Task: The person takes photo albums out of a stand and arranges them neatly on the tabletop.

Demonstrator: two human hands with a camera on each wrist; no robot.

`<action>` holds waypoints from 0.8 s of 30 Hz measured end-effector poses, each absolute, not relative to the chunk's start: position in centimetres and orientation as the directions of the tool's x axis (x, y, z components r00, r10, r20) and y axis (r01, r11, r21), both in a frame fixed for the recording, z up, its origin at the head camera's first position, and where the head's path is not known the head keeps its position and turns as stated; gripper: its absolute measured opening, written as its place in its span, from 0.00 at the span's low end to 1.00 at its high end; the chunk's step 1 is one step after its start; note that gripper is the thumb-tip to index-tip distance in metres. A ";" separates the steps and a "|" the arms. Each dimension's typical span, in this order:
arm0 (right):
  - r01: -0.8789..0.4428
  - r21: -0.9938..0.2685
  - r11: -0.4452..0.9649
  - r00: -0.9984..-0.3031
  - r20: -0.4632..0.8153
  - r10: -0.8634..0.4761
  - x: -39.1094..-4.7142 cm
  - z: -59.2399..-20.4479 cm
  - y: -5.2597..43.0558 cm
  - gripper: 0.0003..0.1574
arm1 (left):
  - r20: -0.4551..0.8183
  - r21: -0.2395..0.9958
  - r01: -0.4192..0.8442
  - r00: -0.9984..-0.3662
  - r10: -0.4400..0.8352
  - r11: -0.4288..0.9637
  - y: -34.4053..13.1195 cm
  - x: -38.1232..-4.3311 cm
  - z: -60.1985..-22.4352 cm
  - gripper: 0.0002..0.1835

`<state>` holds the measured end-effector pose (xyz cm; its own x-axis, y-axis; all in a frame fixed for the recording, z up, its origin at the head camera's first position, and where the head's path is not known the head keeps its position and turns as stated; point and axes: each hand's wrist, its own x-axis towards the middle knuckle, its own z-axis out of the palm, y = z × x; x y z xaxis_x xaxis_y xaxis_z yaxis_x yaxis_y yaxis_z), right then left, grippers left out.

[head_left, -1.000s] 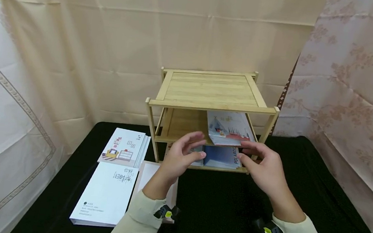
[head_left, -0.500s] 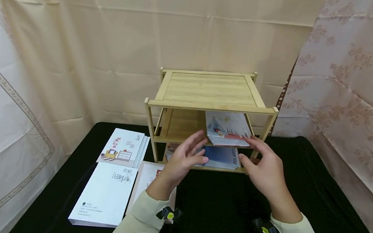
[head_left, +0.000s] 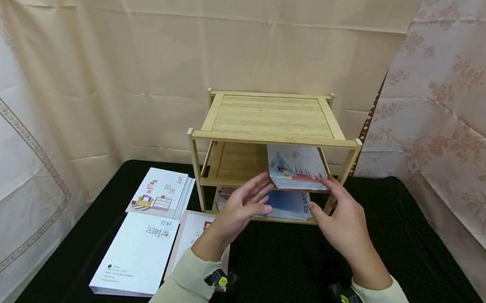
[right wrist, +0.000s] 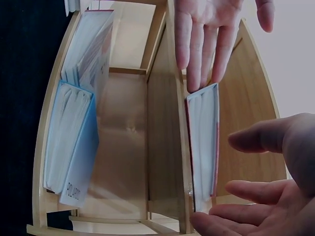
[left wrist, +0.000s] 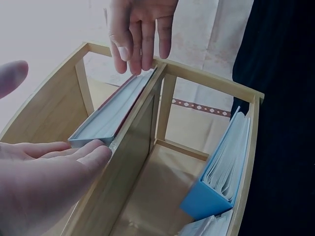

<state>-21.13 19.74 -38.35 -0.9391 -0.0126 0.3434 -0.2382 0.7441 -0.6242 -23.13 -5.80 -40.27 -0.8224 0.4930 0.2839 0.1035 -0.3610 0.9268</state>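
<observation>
Left grip: the left hand is wide, fingers straight and spread, holding nothing; its fingertips rest at the near left corner of the red-edged book.
Right grip: the right hand is wide as well, fingers straight; in the left wrist view its fingertips meet the book's right end at the front edge. I cannot tell whether they press on it or only touch.
Book between the hands: the red-edged book lies flat on the middle shelf, on the right half, its front edge at the shelf lip.
Book in wrist views: seen edge on, pale page block with a red cover line, one hand at each end.
Rack: a wooden shelf rack with three levels stands at the back of the desk, which wears a black cloth.
Lower level: a blue book marked POLAROID lies on the bottom shelf, just below the hands, with a paler book beside it on the left.
Desk, left side: an illustrated book lies near the rack's left post; a white book sits in front of it; a third book is partly under the left forearm.
Surround: beige cloth hangs behind, a flowered curtain on the right.
</observation>
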 end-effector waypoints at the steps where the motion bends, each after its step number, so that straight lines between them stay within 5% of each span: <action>1: -0.232 -0.621 0.748 -0.943 0.331 -0.018 -21.2 -38.4 19.7 0.42 | 0.280 0.929 0.101 -0.821 0.497 -0.357 -5.8 -23.2 -40.3 0.46; 11: -0.233 -0.582 0.779 -0.957 0.281 -0.076 -21.5 -38.9 19.5 0.52 | 0.270 0.938 0.101 -0.812 0.517 -0.332 -5.8 -23.1 -40.1 0.44; 24: -0.294 -0.513 0.806 -0.915 0.395 -0.082 -21.1 -38.7 19.5 0.42 | 0.219 0.952 0.079 -0.852 0.476 -0.296 -6.2 -22.9 -39.6 0.39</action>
